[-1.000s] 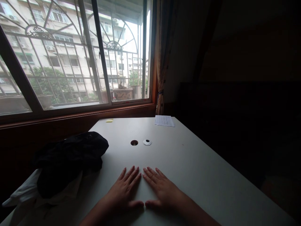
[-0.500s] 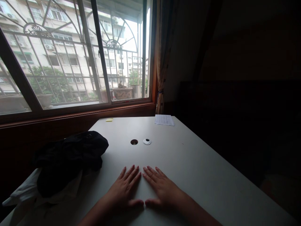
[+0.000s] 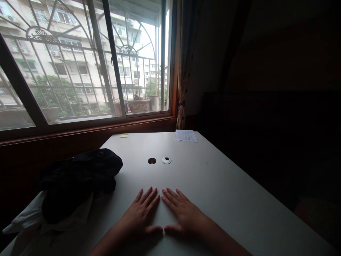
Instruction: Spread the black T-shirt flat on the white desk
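Observation:
My left hand (image 3: 141, 213) lies palm down on the white table (image 3: 226, 199), fingers spread and holding nothing. Beside it my right hand (image 3: 183, 211) rests flat in the same way, also holding nothing. The two thumb tips almost meet, and the index fingers are a small gap apart. To the left of my left hand is a heap of dark cloth (image 3: 82, 174), piled on some white cloth (image 3: 29, 213). Beyond my fingertips the table has a round hole (image 3: 152, 161), with a white ring-shaped cover (image 3: 166, 160) to its right.
At the table's far edge lie a printed paper sheet (image 3: 186, 136) and yellow sticky notes (image 3: 124, 136). A barred window (image 3: 80, 64) rises behind, with a tied curtain (image 3: 182, 71) at its right. The right side of the room is very dark.

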`<state>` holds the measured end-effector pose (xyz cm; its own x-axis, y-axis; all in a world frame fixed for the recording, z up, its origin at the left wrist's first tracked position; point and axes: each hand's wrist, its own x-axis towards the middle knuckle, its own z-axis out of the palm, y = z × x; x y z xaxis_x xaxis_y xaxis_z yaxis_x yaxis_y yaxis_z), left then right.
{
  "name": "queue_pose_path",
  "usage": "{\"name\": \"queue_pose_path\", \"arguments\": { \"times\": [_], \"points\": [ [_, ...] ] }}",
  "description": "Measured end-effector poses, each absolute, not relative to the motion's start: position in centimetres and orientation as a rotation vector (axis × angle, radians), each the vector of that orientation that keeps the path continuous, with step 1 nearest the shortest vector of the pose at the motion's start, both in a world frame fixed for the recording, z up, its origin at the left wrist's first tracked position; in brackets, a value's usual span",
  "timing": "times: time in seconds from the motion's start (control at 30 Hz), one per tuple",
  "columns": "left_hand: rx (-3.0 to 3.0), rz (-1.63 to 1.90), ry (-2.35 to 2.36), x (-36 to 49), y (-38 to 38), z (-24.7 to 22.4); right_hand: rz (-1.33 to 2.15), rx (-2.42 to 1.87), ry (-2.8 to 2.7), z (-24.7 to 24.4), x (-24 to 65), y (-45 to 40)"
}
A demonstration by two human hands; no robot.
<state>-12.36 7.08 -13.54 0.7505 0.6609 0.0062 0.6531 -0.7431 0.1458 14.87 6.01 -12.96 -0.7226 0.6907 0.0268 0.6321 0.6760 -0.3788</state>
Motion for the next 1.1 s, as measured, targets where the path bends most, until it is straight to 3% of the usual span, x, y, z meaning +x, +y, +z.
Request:
{"name": "queue_pose_path", "arguments": {
  "times": [0.23,0.47,0.83,0.93,1.1],
  "points": [
    [2.843,0.239,1.081,-12.7,7.5,-13.7,0.46,-1.08,-2.698,-13.1,14.9,6.2],
    [2.787,0.873,1.291,-14.4,8.4,-12.3,0.198,-1.09,-2.444,-13.3,15.7,7.0],
    [2.632,1.788,2.047,-21.8,7.8,-5.2,0.176,-1.077,-2.223,-14.0,16.4,7.9],
    [2.447,1.702,2.382,-24.4,7.2,-4.4,0.171,-1.078,-2.207,-14.1,16.4,8.0],
    [2.223,1.239,2.787,-27.5,7.1,-5.8,0.19,-1.096,-2.218,-13.9,16.4,7.9]
  ]
}}
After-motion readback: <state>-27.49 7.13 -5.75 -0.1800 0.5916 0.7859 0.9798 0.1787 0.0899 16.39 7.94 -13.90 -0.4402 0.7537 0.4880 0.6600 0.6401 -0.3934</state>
